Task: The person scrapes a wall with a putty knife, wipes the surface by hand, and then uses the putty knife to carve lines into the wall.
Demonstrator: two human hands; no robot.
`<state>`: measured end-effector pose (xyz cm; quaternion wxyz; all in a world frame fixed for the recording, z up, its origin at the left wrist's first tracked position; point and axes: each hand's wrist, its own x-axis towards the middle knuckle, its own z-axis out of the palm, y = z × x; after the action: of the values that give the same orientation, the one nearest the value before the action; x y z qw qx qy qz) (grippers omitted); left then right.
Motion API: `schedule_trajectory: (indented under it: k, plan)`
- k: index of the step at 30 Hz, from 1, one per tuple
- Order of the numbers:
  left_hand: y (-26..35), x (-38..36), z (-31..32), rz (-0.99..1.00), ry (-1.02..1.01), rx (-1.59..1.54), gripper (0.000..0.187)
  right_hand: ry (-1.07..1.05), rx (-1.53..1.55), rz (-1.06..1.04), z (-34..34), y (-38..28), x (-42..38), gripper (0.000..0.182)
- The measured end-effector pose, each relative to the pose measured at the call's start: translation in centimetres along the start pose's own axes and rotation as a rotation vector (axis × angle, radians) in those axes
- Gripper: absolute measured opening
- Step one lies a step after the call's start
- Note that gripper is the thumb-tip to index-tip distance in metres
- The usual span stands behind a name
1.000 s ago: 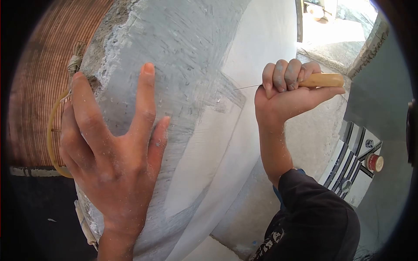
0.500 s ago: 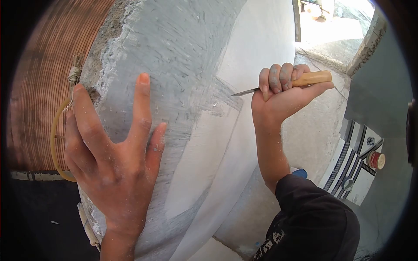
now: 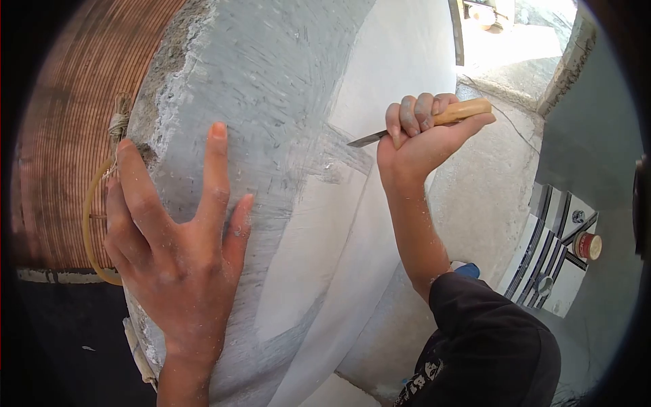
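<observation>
My left hand (image 3: 180,261) is spread on the left, fingers apart, over the grey scored surface (image 3: 264,88) near its broken edge. Nothing is in it. In my right hand (image 3: 417,146) is a wooden-handled knife (image 3: 369,138), gripped in a fist with the handle pointing up to the right. Its narrow blade tapers to a tip that overlaps the scratched corner of a pale smooth patch (image 3: 305,237). Short scratch marks cover the grey area, and grey dust coats the right fingers.
Crumbling concrete (image 3: 146,122) borders the left side, beside a ribbed brown sheet (image 3: 74,149), tied cord (image 3: 119,124) and a yellowish hose (image 3: 87,203). At right lie striped tiles (image 3: 532,261) with a red-and-cream roll (image 3: 587,245). A blue object (image 3: 466,270) sits beyond my right sleeve.
My right hand and the knife have moved left and slightly up, bringing the blade farther over the scratched area. My left hand stays spread in nearly the same place.
</observation>
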<state>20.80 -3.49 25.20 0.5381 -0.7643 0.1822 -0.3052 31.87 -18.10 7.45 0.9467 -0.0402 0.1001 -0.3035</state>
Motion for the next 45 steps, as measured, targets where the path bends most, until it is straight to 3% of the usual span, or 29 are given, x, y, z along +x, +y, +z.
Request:
schedule_trajectory:
  k: [3,6,8,13,16,20,22,24,27,30,34,36,41,45]
  plan:
    - [0.1,-0.1,0.0,-0.008,-0.007,0.000,0.059,-0.141,0.016,0.027,0.0,0.9,-1.0,0.066]
    - [0.1,0.0,-0.2,-0.006,-0.018,0.012,0.059,0.063,-0.038,-0.064,0.6,-0.4,1.1,0.069]
    - [0.1,-0.1,-0.3,-0.015,-0.033,0.000,0.059,-0.081,-0.068,0.109,0.6,1.9,-1.5,0.068]
    - [0.1,-0.1,-0.4,-0.018,-0.048,0.012,0.058,0.093,-0.006,-0.066,1.0,-0.5,0.7,0.065]
    - [0.3,0.1,-0.4,-0.021,-0.044,-0.009,0.058,-0.201,-0.041,0.034,0.8,1.0,-1.5,0.069]
    - [0.1,-0.1,-0.5,-0.024,-0.056,-0.001,0.059,0.007,-0.035,-0.071,0.0,0.1,1.2,0.070]
    - [0.3,0.2,-0.5,-0.025,-0.045,-0.017,0.060,-0.208,-0.061,0.151,0.3,2.1,-2.5,0.069]
    - [0.2,0.0,-0.5,-0.024,-0.047,-0.009,0.060,-0.281,0.001,0.062,-0.5,1.1,-2.6,0.070]
    - [0.2,-0.1,-0.4,-0.030,-0.049,-0.020,0.060,-0.013,0.025,-0.072,-0.2,-0.3,-0.1,0.071]
    - [0.1,-0.1,-0.2,-0.022,-0.025,-0.029,0.059,-0.195,0.009,0.020,0.0,0.9,-2.1,0.071]
    - [0.4,-0.3,-0.2,-0.036,-0.035,-0.050,0.060,-0.011,0.033,-0.090,0.2,-0.5,-0.1,0.072]
    - [0.5,-0.3,-0.1,-0.042,-0.012,-0.106,0.062,-0.116,0.012,0.019,0.4,2.0,-2.3,0.071]
    - [0.7,-0.3,0.0,-0.010,-0.079,-0.179,0.066,0.036,0.047,-0.115,0.3,-0.5,0.0,0.070]
    - [0.9,-0.4,0.1,-0.008,-0.064,-0.194,0.068,-0.135,0.064,0.030,0.3,0.6,-1.8,0.071]
